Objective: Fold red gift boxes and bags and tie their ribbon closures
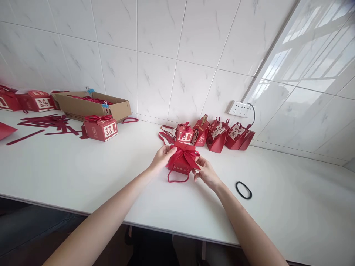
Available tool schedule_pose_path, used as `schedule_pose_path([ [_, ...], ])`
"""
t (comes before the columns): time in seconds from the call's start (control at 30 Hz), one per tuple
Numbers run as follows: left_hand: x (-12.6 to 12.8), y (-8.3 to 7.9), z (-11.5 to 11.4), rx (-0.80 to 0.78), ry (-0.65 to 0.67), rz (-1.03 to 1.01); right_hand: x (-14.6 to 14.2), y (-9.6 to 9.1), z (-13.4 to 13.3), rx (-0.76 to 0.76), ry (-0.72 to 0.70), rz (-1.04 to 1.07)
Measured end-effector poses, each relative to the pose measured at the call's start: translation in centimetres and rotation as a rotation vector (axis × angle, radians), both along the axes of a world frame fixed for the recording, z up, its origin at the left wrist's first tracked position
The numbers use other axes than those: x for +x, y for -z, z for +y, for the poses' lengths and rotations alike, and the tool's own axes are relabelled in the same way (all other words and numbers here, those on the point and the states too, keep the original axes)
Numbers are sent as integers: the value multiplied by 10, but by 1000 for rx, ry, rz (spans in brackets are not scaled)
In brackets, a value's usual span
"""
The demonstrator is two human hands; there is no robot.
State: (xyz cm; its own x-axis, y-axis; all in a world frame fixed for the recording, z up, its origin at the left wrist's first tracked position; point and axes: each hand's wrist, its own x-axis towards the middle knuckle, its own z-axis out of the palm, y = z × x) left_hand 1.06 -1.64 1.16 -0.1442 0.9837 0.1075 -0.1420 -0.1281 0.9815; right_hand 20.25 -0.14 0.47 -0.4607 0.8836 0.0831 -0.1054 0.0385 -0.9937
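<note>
A small red gift box (180, 167) with a large satin ribbon bow (184, 152) on top is between my two hands on the white table. Its twisted red cord handle (178, 181) hangs down toward me. My left hand (162, 158) is closed on the box's left side, thumb against the bow. On the right, my right hand (206, 173) has its fingers bent around the box's edge beside a ribbon tail; some fingertips are hidden. Just behind stands another red box (185, 133) with a white label, loose red straps (166, 137) lying beside it.
Several finished-looking red boxes (217, 135) line the wall at right. A cardboard box (83, 107) of red ribbon stands at left, with a labelled red box (100, 128) before it and loose ribbon strips (47, 121) nearby. A black ring (243, 190) lies at right, below a power strip (240, 109).
</note>
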Motion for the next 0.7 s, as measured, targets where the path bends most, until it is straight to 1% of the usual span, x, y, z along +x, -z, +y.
schedule_pose_path([
  [0.13, 0, 5, 3, -66, -3, 69, -1, 2, 1, -18, 55, 8],
  [0.23, -2, 8, 4, -95, 10, 96, -1, 5, 5, -26, 125, 2],
  [0.33, -2, 6, 3, -86, 29, 136, 0, 8, 7, -3, 201, -51],
  [0.4, 0, 5, 0, -55, 39, 174, 0, 8, 8, 41, 219, -95],
  [0.57, 2, 7, -4, 59, 114, 245, 1, 4, 4, 124, 115, -149],
  [0.7, 0, 15, -3, 119, 107, 388, 3, 3, 3, 161, 58, -144],
])
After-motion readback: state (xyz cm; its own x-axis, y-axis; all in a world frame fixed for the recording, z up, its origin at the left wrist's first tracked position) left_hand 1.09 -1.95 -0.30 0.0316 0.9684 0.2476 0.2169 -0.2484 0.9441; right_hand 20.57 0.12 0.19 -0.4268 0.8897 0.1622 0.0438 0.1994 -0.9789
